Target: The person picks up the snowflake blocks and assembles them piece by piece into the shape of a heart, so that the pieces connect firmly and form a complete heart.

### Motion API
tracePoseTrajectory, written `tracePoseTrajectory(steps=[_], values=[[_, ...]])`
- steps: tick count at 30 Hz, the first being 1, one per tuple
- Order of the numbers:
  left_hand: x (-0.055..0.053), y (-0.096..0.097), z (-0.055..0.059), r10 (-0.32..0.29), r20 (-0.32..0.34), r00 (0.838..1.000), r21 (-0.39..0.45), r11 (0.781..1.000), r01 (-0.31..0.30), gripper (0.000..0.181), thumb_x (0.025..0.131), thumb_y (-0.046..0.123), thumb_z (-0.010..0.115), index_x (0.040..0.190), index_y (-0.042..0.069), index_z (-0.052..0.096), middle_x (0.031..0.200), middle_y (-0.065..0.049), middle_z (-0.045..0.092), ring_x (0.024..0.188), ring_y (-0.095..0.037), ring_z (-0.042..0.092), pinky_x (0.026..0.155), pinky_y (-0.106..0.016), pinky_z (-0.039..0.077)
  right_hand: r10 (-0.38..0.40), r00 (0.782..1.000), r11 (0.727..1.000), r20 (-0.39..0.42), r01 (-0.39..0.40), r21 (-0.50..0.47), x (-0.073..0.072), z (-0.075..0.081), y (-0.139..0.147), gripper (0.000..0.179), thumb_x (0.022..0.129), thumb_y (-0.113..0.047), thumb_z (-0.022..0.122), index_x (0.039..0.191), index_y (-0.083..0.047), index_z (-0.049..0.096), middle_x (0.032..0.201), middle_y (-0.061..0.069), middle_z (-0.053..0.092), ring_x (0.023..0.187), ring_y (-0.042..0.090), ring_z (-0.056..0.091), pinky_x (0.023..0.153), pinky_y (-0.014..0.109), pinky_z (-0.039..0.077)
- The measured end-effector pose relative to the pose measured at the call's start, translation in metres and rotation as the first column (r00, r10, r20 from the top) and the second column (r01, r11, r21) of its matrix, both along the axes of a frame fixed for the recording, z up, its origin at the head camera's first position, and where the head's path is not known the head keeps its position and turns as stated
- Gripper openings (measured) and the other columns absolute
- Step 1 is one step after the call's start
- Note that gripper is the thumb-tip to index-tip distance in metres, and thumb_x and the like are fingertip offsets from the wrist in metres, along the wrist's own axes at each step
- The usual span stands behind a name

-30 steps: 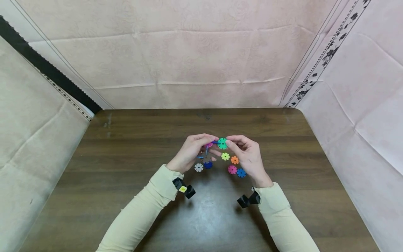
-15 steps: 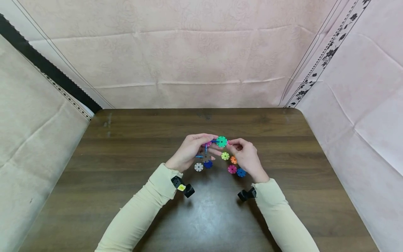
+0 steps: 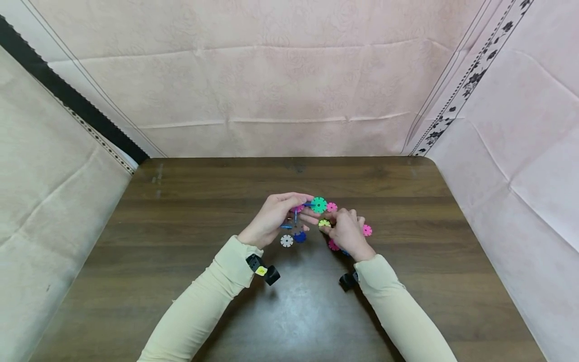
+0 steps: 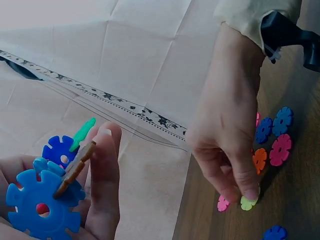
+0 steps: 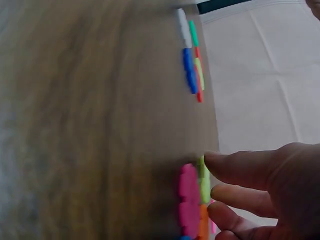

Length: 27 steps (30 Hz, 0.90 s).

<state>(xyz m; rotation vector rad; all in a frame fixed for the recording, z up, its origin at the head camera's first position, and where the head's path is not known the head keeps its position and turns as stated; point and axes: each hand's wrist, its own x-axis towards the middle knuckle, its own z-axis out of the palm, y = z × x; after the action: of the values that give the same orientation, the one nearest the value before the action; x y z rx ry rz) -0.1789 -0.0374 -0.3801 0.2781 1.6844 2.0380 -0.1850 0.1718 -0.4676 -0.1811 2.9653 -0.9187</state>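
Observation:
My left hand (image 3: 277, 216) holds a cluster of interlocking notched discs. In the left wrist view, a light blue disc (image 4: 44, 204) faces the camera, a brown disc (image 4: 75, 170) stands edge-on beside it, and a dark blue disc (image 4: 60, 151) and a green disc (image 4: 82, 134) sit behind. The head view shows the green disc at the cluster's right end. My right hand (image 3: 348, 231) is low over the table, its thumb and fingertips at a yellow-green disc (image 3: 324, 223), which they appear to pinch. A pink disc (image 3: 332, 207) lies just beyond those fingers.
A white disc (image 3: 287, 241) and a dark blue disc (image 3: 300, 237) lie below my left hand. Around my right hand are pink discs (image 3: 367, 230), an orange disc (image 4: 259, 160) and blue discs (image 4: 283, 121). Cloth walls (image 3: 289, 100) border the wooden table (image 3: 203, 186).
My right hand has left the green disc's side and moved down to the yellow-green disc, uncovering pink discs and covering the orange one. The left hand keeps its grip in nearly the same place.

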Motion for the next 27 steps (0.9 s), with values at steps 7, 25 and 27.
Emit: tracePoseTrajectory(steps=[7, 25, 27], values=[[0.000, 0.001, 0.001, 0.008, 0.029, 1.000, 0.015, 1.000, -0.008, 0.031, 0.100, 0.027, 0.055, 0.119, 0.005, 0.065, 0.100, -0.019, 0.072, 0.087, -0.032, 0.071, 0.072, -0.042, 0.059, 0.007, 1.000, 1.000, -0.006, -0.007, 0.018, -0.003, -0.005, 0.002, 0.027, 0.083, -0.027, 0.079, 0.104, -0.010, 0.075, 0.092, 0.006, 0.058, 0.090, 0.028, 0.041, 0.081, 0.048, 0.025], [0.000, -0.002, 0.000, 0.045, 0.040, 0.998, 0.018, 0.999, -0.045, 0.031, 0.101, 0.026, 0.052, 0.120, 0.005, 0.065, 0.103, -0.019, 0.071, 0.083, -0.027, 0.072, 0.079, -0.046, 0.057, 0.044, 0.996, 0.998, 0.078, -0.047, 0.045, -0.011, -0.002, 0.006, 0.023, 0.085, -0.028, 0.076, 0.097, -0.009, 0.072, 0.094, 0.007, 0.056, 0.093, 0.030, 0.040, 0.082, 0.049, 0.026], [0.000, -0.002, 0.000, 0.050, 0.046, 0.998, 0.018, 0.999, -0.051, 0.030, 0.101, 0.025, 0.052, 0.120, 0.005, 0.065, 0.103, -0.019, 0.071, 0.082, -0.027, 0.072, 0.079, -0.046, 0.057, 0.043, 0.996, 0.998, 0.075, -0.046, 0.040, -0.011, -0.002, 0.006, 0.014, 0.086, -0.024, 0.075, 0.092, -0.011, 0.072, 0.096, 0.006, 0.057, 0.093, 0.030, 0.040, 0.082, 0.048, 0.025]])
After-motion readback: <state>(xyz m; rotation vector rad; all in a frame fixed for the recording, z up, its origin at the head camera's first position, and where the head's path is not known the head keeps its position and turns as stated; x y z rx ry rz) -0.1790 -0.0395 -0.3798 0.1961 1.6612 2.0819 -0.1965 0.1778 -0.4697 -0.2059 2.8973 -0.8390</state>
